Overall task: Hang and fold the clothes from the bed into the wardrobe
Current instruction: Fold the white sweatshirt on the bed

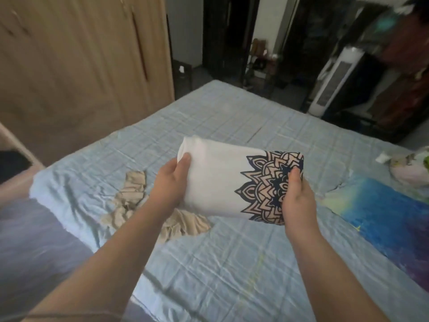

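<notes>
- Left hand (170, 182) raised forward, thumb on top, fingers curled under in a grip.
- Right hand (298, 197) level with it, thumb on top, gripping.
- Both forearms bare, extended.

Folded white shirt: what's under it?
The folded white shirt, held up by the left hand and right hand, partly hides a crumpled beige garment on the blue bedsheet. The covered sheet is unseen.

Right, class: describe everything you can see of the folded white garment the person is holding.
The folded white garment looks like soft cloth, folded into a thick rectangle, with a dark blue and peach mandala print at its right end. It is held tilted above the bed, clear of it. The left hand grips its plain end, the right hand its printed end.
</notes>
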A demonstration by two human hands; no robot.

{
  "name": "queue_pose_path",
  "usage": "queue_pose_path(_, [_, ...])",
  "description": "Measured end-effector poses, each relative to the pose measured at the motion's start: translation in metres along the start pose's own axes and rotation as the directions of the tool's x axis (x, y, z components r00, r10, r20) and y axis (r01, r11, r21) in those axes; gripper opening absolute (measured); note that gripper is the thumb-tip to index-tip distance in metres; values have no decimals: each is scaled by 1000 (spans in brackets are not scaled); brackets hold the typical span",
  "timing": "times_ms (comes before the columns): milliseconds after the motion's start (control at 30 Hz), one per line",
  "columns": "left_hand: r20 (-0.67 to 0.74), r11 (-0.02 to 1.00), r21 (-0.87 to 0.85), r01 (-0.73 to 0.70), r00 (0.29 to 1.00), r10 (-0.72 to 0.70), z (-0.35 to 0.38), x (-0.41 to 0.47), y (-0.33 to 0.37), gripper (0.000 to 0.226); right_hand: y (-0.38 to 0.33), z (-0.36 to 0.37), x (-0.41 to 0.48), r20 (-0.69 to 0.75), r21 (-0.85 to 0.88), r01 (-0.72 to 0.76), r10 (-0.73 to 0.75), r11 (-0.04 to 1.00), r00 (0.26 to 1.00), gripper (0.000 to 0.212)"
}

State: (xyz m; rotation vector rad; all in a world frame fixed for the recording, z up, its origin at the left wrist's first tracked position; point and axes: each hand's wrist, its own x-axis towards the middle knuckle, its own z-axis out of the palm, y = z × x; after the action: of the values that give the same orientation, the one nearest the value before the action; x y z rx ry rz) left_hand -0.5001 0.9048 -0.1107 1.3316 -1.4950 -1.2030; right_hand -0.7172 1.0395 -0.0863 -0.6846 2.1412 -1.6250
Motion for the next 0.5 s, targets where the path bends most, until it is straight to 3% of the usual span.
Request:
queue_pose_path(100, [-133, 999, -3, -45, 990, 45, -92, 1, 9, 33, -45, 66, -34, 109, 25, 67, -70, 997, 992, 31])
queue_pose_path(200, [-274, 997, 21, -70, 959, 73, -199, -2, 6, 34, -83, 147, -81, 227, 62, 149, -159, 987, 961, 38])
queue_pose_path(500, [-647, 993, 40, -110, 755, 110, -506, -29, -38, 50, -181, 395, -258, 467, 207, 334, -392, 920, 793, 59])
